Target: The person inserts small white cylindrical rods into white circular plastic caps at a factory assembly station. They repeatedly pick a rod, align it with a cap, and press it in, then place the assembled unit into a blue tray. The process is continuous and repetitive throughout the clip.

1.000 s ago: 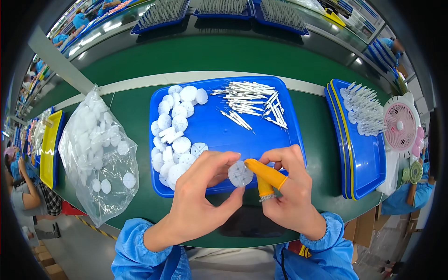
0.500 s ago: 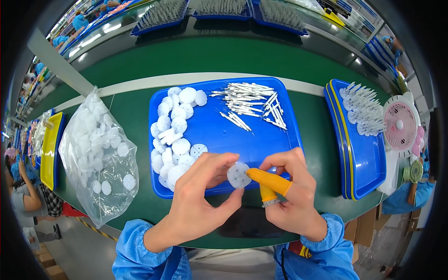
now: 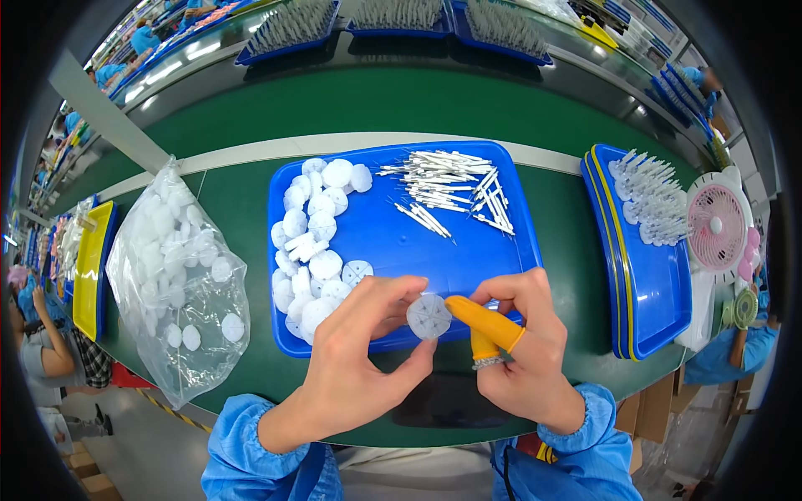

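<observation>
A translucent white round plastic disc (image 3: 428, 316) with spoke-like lines is pinched between the thumb and fingers of my left hand (image 3: 355, 346). My right hand (image 3: 526, 355) is at the disc's right edge, orange finger cots on two digits and its fingers drawn together; anything inside that pinch is hidden. Behind both hands lies a blue tray (image 3: 393, 267). Similar discs (image 3: 322, 225) are heaped along its left side. Thin white sticks (image 3: 439, 179) with fine dark wire ends are spread at its far right.
To the left lies a clear plastic bag (image 3: 180, 284) of discs, beyond it a yellow tray (image 3: 90, 271). Stacked trays (image 3: 660, 301) on the right carry upright white pieces (image 3: 647, 196), beside a pink-and-white fan (image 3: 716, 224). More filled trays (image 3: 397, 29) line the far side.
The orange-covered fingertip of my right hand has shifted slightly up and right, baring more of the disc. My left hand keeps its hold almost unmoved.
</observation>
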`<state>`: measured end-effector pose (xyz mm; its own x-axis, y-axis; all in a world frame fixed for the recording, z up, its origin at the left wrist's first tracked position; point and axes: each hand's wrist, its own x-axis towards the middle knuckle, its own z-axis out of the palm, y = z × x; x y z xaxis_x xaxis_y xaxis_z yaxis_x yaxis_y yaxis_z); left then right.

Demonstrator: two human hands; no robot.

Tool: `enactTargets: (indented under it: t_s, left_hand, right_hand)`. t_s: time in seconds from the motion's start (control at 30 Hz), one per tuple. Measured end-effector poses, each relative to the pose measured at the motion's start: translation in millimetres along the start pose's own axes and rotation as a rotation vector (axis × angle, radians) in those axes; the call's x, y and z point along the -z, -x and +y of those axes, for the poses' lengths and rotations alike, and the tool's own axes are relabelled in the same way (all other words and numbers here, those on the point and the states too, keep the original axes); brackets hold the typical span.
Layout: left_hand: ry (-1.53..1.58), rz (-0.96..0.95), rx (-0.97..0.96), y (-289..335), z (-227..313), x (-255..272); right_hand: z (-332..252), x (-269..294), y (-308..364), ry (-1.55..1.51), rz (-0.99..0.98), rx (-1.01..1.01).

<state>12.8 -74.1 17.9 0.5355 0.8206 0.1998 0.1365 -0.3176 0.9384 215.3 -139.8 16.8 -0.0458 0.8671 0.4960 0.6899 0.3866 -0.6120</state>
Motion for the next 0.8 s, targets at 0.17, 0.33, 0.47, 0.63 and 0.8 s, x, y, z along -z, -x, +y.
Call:
enactTargets:
  t_s: [0.17, 0.33, 0.47, 0.63, 0.8]
  left_hand:
    - [-0.014, -0.037, -0.008, 1.6, -3.2, 0.9]
    - [-0.043, -0.036, -0.018, 1.9, 1.7, -3.2]
    - [-0.055, -0.053, -0.029, 1.1, 1.5, -2.8]
    - [-0.053, -0.037, -0.026, 1.8, -0.4, -4.0]
    - [-0.033, -0.040, -0.019, 1.9, -0.5, -4.0]
  right_hand:
    - [-3.3, 4.6, -1.6, -0.011, -0.029, 0.015]
    - [-4.2, 3.1, -4.3, -0.004, -0.111, 0.025]
    - [-7.4, 6.2, -2.1, -0.008, -0.128, 0.054]
    - [3.1, 2.0, -2.1, 0.023, -0.101, 0.015]
    - [-0.8, 3.7, -2.2, -0.002, -0.098, 0.019]
